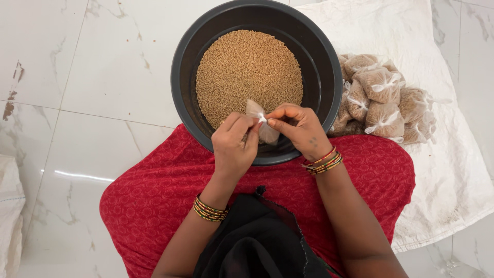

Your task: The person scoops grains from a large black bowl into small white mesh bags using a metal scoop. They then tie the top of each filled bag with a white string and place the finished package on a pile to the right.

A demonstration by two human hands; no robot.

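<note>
A small clear plastic packet of brown grain [261, 123] sits between my two hands over the near rim of a dark round basin [181, 82]. My left hand [234, 146] grips the packet's side. My right hand [301, 128] pinches its twisted white neck. The basin holds a flat heap of loose brown grain [247, 69]. Both wrists wear coloured bangles.
Several tied packets of grain [383, 98] lie piled on a white cloth sack [447, 170] to the right of the basin. My lap in red cloth [154, 195] is under the basin's near edge. White marble floor tiles [77, 77] spread to the left, with another sack [9, 216] at the far left.
</note>
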